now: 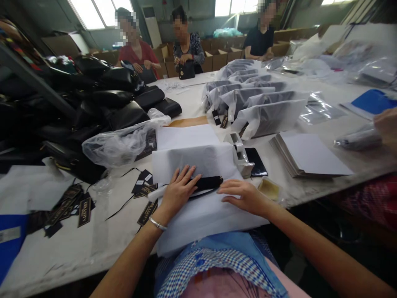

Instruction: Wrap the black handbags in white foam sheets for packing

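Note:
White wrapping paper lies on the table in front of me, with a black bag on it, partly covered by a folded sheet. My left hand rests flat on the sheet and the bag's left part, fingers spread. At the bag's right end is my right hand, its fingers apart near the edge and nothing visibly gripped. Black hang tags lie left of the paper. A tape dispenser stands to the right, beside a black phone.
Black bags are heaped at the left. Paper-wrapped bags stand in rows behind the dispenser. A stack of white sheets sits at the right, near another person's hand. Several people work across the table.

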### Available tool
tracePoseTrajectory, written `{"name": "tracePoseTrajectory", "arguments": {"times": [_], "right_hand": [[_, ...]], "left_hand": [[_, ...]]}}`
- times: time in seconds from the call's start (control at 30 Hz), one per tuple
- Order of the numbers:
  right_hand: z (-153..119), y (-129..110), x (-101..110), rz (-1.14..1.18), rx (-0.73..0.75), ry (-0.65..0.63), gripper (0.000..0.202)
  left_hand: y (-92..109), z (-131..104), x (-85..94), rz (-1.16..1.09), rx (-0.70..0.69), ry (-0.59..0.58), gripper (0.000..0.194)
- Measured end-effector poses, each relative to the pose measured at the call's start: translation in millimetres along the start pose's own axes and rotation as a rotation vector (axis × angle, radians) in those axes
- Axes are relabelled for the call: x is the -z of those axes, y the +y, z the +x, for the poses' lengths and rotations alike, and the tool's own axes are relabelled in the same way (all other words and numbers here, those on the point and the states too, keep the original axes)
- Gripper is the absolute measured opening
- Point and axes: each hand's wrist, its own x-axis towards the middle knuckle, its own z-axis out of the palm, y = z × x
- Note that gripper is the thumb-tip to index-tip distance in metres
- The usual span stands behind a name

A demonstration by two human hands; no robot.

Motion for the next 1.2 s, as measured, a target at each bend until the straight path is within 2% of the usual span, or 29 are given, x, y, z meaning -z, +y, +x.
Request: {"name": "tracePoseTrajectory", "arguments": {"times": [0.07, 0.17, 0.23, 0.33, 0.43, 0.57, 0.73, 0.8, 0.93, 1.07, 1.2], "right_hand": [[-8.4, -12.5, -0.4, 0.093, -0.040, -0.131, 0.030], [-17.3, -17.9, -9.8, 0.072, -0.054, -0.257, 0.042], [-20.5, -15.3, -18.3, 0.015, -0.048, -0.292, 0.038], [-22.3, -10.6, -27.6, -0.028, -0.030, -0.301, 0.022], [-23.9, -10.7, -31.2, -0.024, -0.003, -0.267, 0.009], [-31.9, -20.5, -33.1, -0.090, 0.041, -0.200, 0.018], [-52.5, -37.2, -45.4, -0.179, 0.165, -0.206, 0.042], [-60.2, -40.4, -52.8, -0.212, 0.183, -0.190, 0.036], [-66.5, -41.9, -62.2, -0.208, 0.188, -0.068, 0.019], [-60.3, -45.6, -57.8, -0.155, 0.160, 0.020, 0.012], [-41.9, -54.4, -38.9, -0.089, 0.050, 0.059, 0.013]], "left_hand": [[-0.3, 0.5, -1.8, -0.014, 0.003, 0.019, 0.043], [-1.2, 1.6, -4.9, -0.034, 0.006, 0.048, 0.042], [-1.1, 1.4, -6.0, -0.039, 0.008, 0.059, 0.041], [0.0, 0.2, -5.8, -0.054, 0.009, 0.074, 0.040], [0.8, -0.6, -4.9, -0.066, 0.014, 0.074, 0.040], [0.7, -0.6, -5.1, -0.081, 0.027, 0.051, 0.041], [1.1, -0.2, -5.7, -0.107, 0.031, 0.049, 0.040], [1.8, -0.3, -5.1, -0.100, 0.034, 0.044, 0.040], [2.3, -1.0, -4.0, -0.089, 0.037, 0.035, 0.040], [0.8, -0.7, -3.5, -0.099, 0.037, 0.031, 0.039], [-1.7, 3.8, 6.0, -0.136, 0.047, -0.024, 0.041]]}}
